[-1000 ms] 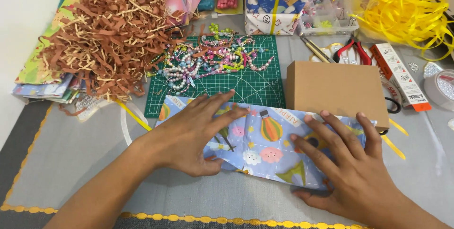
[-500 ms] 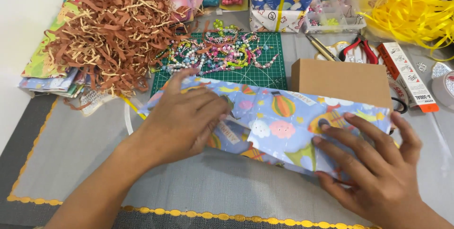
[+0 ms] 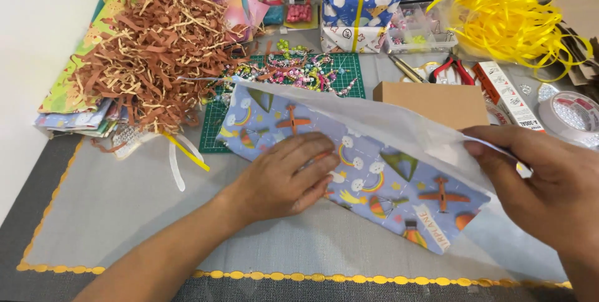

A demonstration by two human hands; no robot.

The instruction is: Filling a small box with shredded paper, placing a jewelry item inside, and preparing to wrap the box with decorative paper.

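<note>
We press our left hand (image 3: 287, 177) flat on the blue wrapping paper (image 3: 374, 177) while our right hand (image 3: 549, 183) pinches its lifted edge, the brown box (image 3: 430, 102) beyond our fingers not yet wrapped.

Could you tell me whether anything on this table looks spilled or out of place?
Yes: the brown paper shreds spill over the stacked patterned sheets, and loose beads lie scattered across the green cutting mat.
</note>
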